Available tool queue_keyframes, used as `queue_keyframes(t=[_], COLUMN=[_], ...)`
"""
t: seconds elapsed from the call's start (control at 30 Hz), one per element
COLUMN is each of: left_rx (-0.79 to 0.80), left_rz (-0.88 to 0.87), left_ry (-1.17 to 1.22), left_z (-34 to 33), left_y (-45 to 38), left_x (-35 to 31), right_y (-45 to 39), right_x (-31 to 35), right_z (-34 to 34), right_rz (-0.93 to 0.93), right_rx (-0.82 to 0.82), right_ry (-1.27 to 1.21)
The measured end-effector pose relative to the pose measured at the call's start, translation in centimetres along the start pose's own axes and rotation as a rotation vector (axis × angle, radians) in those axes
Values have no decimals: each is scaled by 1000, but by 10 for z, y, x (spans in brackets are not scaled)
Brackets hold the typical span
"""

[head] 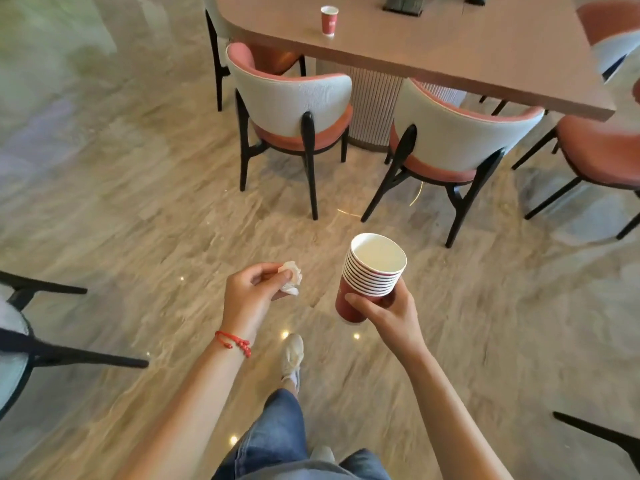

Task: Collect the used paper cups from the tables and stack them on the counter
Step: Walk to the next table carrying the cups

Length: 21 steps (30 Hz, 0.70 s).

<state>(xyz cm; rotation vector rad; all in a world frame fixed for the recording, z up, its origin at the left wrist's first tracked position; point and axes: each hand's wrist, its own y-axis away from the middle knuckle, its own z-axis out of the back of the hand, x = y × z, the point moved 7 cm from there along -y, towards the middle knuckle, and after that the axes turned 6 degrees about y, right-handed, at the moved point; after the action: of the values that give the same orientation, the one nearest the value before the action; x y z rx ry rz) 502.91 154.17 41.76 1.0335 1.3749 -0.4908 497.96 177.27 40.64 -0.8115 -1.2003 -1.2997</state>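
- While we stand on the pale marbled floor (121, 202), the biggest thing ahead of us is the brown table (450, 53), reaching across the upper right of the view.
- Two chairs (294, 98) with grey backs and pink seats are tucked against its near edge, their backs towards us; more pink seats show at the far right.
- On the table top, well apart from us, one red paper cup (329, 20) stands upright with a white rim; we cannot see what is inside it.
- Our right hand (391, 310) has its grip curled round the lower part of a stack of red paper cups (370, 275), thumb across the front; the stack tilts slightly, and the top cup's white inside looks empty.
- Our left hand (249, 292) pinches a crumpled white tissue (291, 277) between thumb and fingertips, grip closed on it, just left of the stack and not touching it.
- A red string bracelet (233, 341) circles the left wrist.
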Motion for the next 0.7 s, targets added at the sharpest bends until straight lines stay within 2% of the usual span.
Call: queue_keyframes(t=[0.37,0.7], left_rx=[127,108], left_rz=[-100,-104], left_ry=[8,-28], left_z=[-72,-157], left_y=[-211,-360], left_x=[-93,-97], right_y=[-214,-380], right_x=[74,60], right_z=[-23,-11], right_rz=[88,73], right_rx=[-63,-48], right_ry=[-25,-28])
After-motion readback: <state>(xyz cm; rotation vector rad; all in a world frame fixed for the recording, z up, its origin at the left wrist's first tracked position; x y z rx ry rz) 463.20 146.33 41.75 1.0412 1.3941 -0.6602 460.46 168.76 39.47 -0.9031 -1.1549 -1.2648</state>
